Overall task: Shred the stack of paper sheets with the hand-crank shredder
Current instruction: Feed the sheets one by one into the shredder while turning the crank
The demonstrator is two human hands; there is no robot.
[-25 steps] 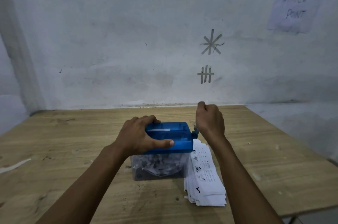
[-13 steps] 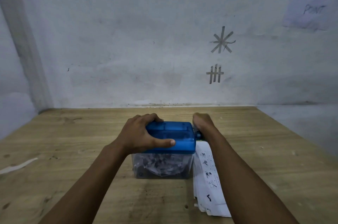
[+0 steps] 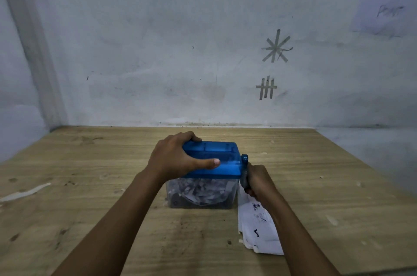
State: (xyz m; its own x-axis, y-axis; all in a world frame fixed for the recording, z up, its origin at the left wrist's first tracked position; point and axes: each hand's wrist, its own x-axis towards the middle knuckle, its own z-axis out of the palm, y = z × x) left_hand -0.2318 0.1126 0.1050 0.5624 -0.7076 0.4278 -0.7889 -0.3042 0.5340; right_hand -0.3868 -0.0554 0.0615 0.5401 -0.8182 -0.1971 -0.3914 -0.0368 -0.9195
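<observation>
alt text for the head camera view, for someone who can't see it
A person's left hand grips a blue-topped hand-crank shredder on a wooden table while the right hand holds its crank. Its clear bin holds paper shreds, and a stack of printed sheets lies beside it on the right.

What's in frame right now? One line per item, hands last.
shredder: 1, blue lid on clear bin, table centre
crank: 1, blue, shredder's right side
shreds: many, white-grey, inside bin
paper stack: 1, white with dark print, on table right of shredder
table: 1, light wood, foreground
paper strip: 1, white, table's left side
asterisk mark: 1, grey, wall
tally mark: 1, grey, wall below asterisk
note: 1, pale, wall top right
left hand: 1, grips shredder lid
right hand: 1, grips crank
</observation>
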